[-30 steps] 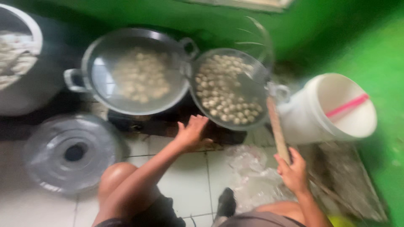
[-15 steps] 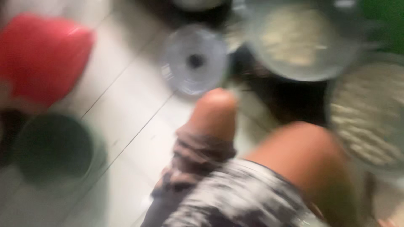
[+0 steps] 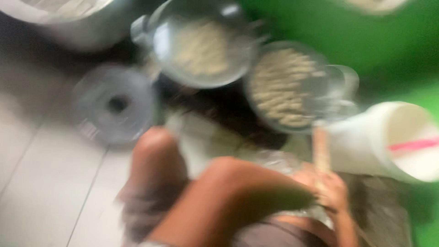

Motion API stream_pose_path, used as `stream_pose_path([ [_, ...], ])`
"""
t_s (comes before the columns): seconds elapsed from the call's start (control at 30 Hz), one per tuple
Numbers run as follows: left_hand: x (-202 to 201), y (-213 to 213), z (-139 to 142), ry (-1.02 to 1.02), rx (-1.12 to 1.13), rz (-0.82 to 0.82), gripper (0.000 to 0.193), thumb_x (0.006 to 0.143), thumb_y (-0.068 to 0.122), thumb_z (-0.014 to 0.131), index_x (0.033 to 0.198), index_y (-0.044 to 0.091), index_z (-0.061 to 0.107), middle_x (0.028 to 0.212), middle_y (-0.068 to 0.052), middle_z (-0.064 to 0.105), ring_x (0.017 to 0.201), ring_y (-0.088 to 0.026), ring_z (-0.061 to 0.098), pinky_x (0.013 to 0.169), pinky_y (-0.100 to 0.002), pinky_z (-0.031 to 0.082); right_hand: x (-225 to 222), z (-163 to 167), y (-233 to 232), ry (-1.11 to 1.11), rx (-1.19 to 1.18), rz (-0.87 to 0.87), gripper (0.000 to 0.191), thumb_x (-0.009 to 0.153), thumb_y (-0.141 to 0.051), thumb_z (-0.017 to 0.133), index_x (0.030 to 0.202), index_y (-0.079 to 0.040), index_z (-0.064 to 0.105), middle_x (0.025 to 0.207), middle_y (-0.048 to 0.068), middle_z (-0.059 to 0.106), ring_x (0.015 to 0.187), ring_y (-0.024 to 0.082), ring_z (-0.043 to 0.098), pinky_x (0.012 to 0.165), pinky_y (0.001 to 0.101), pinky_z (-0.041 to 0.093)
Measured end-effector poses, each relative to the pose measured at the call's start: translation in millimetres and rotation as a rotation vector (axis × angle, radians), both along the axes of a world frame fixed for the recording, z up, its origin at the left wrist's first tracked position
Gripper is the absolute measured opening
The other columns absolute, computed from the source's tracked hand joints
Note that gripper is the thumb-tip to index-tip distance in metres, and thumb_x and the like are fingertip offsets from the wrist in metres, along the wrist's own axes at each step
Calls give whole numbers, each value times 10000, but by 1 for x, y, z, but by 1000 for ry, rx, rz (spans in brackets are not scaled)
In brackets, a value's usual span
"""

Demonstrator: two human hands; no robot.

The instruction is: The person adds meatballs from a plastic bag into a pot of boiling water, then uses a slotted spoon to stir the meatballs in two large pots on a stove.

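Right hand (image 3: 331, 192) closed around a wooden stick (image 3: 321, 153), held upright just beside the white bucket (image 3: 388, 137), below the strainer (image 3: 286, 87) of pale balls. Left hand not visible; grip impossible to tell. Pan (image 3: 203, 43) of balls beyond, lid (image 3: 114, 105) flat on the tiled floor (image 3: 50, 183). Seemingly mid-step, tending the balls with the stick; next move probably calls for raising its tip to the strainer. Heavy blur throughout.
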State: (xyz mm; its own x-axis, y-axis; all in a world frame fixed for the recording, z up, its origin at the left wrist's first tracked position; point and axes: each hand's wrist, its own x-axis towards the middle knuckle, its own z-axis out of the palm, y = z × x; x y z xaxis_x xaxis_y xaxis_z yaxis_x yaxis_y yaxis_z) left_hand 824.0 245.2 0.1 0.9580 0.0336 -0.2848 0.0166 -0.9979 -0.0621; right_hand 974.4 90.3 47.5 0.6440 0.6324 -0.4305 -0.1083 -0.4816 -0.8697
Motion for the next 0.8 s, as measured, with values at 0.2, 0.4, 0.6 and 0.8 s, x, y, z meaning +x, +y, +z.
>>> stream_pose_path([
  [0.2,-28,59,-2,124,243,37,373,1001,385,570,1224,129,725,1276,-106,694,1262,-326,585,1130,-699,350,-30,37,12,195,87,-44,230,954,-258,611,994,-36,568,722,58,561,468,132,486,378,290,363],
  [0.4,-82,145,1,-116,437,-12,581,918,441,572,1402,119,558,1472,-164,496,1419,-363,375,1065,-696,322,-55,69,1,81,44,36,185,929,-212,634,944,-37,578,598,76,531,431,157,485,377,314,395],
  [0.6,-121,207,25,-335,128,195,787,898,549,570,1525,110,385,1586,-117,318,1488,-303,231,1134,-650,241,-76,87,8,-99,-84,84,202,938,-201,640,984,-4,632,581,56,546,461,117,525,409,302,440],
  [0.8,-115,256,30,-204,463,143,783,938,570,584,1546,121,380,1616,-125,347,1522,-301,241,1194,-620,240,-92,93,23,-338,-46,56,530,890,-207,679,1374,-35,550,639,45,616,483,107,557,450,293,469],
])
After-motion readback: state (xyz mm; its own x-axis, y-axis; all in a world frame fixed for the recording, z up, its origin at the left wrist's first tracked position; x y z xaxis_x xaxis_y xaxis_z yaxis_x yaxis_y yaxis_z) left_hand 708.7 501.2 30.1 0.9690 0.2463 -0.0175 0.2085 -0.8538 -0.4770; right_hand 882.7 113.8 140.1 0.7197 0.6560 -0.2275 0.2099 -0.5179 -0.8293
